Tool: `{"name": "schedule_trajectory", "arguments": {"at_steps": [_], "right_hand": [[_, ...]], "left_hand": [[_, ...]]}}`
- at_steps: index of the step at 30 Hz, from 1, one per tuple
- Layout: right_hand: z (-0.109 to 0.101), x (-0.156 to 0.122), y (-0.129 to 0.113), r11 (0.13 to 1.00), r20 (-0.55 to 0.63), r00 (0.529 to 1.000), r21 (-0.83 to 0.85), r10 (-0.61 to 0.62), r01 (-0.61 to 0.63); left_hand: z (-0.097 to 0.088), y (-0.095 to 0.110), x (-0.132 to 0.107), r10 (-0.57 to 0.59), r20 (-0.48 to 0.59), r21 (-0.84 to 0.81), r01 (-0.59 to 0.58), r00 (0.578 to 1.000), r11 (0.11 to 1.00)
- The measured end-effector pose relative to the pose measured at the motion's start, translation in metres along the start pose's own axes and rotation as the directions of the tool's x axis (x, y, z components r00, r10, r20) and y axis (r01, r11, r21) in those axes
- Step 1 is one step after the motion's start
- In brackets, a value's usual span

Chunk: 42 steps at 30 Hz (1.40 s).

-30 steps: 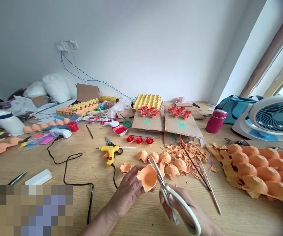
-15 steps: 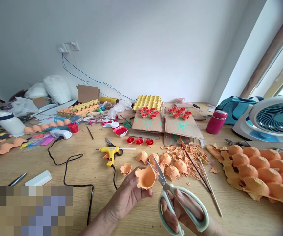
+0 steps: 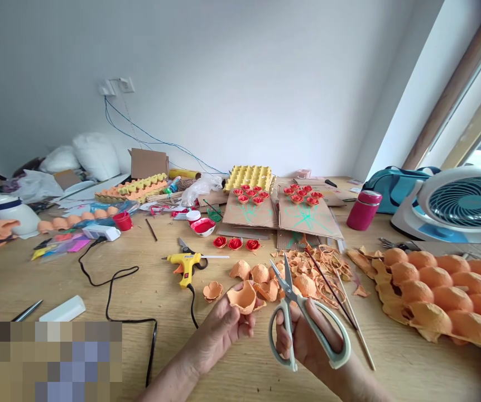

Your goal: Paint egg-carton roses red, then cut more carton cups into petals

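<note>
My left hand (image 3: 226,329) is closed on an orange egg carton cup (image 3: 243,297), its hollow side facing me and its rim cut unevenly. In my right hand (image 3: 303,335) is a pair of scissors (image 3: 289,293) with pale grey-green handles. Their blades are parted and point up and away, just right of the cup and apart from it. Behind the cup, several cut cups (image 3: 240,270) lie on the table beside a heap of orange scraps (image 3: 328,268). A petal-shaped cup (image 3: 212,291) rests left of my left hand.
A yellow glue gun (image 3: 186,267) with a black cord lies left of centre. Three red paper roses (image 3: 235,244) sit before cardboard panels (image 3: 307,218) bearing red flowers. At right are an orange egg tray (image 3: 437,287), thin sticks (image 3: 355,326), a pink flask (image 3: 364,210) and a fan (image 3: 470,204).
The cup has tipped and turned in my left hand, and a cut now shows in its rim. The scissors have swung more upright, moving away from the cup with blades wider apart.
</note>
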State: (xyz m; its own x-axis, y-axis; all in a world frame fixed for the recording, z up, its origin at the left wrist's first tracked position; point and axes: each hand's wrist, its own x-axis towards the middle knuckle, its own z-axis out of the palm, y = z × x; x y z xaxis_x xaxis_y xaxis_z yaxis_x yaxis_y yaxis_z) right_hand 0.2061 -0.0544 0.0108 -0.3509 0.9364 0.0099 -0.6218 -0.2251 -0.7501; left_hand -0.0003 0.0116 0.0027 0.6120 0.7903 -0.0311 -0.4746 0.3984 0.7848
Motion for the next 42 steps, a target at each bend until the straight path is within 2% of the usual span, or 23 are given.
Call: {"name": "schedule_trajectory", "arguments": {"at_steps": [4, 6, 12, 19, 26, 30, 32, 35, 38, 42], "right_hand": [[-0.005, 0.004, 0.004, 0.999, -0.034, 0.999, -0.033, 0.031, -0.032], [-0.006, 0.004, 0.004, 0.998, -0.043, 0.998, -0.051, 0.042, -0.044], [-0.004, 0.001, 0.003, 0.998, 0.008, 0.999, -0.054, 0.033, -0.033], [0.002, -0.003, 0.004, 0.979, -0.150, 0.988, -0.204, -0.026, -0.005], [-0.004, 0.006, 0.010, 0.986, -0.088, 0.996, -0.165, 0.014, -0.029], [-0.012, 0.006, 0.016, 0.975, -0.125, 0.992, -0.215, 0.030, -0.057], [-0.017, 0.006, 0.019, 0.962, -0.140, 0.990, -0.267, 0.025, -0.062], [-0.021, 0.005, 0.020, 0.938, -0.072, 0.997, -0.345, -0.005, -0.020], [-0.018, 0.001, 0.017, 0.876, -0.027, 0.999, -0.481, -0.029, 0.012], [-0.009, -0.002, 0.012, 0.775, -0.158, 0.987, -0.619, 0.033, -0.125]], "left_hand": [[0.004, 0.001, -0.003, 0.001, -0.101, 0.117, 0.010, 0.995, 0.993], [0.006, 0.001, -0.004, 0.009, -0.119, 0.141, 0.008, 0.993, 0.990], [0.005, 0.001, -0.004, 0.046, -0.120, 0.151, -0.028, 0.992, 0.988], [-0.002, -0.001, -0.004, 0.085, -0.112, 0.180, -0.064, 0.990, 0.981], [-0.003, -0.001, -0.004, 0.081, -0.109, 0.177, -0.061, 0.991, 0.982], [0.000, 0.001, -0.004, 0.103, -0.124, 0.186, -0.079, 0.987, 0.979], [0.002, 0.002, -0.004, 0.120, -0.135, 0.212, -0.090, 0.983, 0.973], [0.002, 0.003, -0.004, 0.150, -0.151, 0.264, -0.106, 0.977, 0.959], [0.000, 0.002, -0.004, 0.170, -0.139, 0.308, -0.121, 0.975, 0.944], [0.001, 0.003, -0.003, 0.195, -0.114, 0.356, -0.143, 0.974, 0.923]]}}
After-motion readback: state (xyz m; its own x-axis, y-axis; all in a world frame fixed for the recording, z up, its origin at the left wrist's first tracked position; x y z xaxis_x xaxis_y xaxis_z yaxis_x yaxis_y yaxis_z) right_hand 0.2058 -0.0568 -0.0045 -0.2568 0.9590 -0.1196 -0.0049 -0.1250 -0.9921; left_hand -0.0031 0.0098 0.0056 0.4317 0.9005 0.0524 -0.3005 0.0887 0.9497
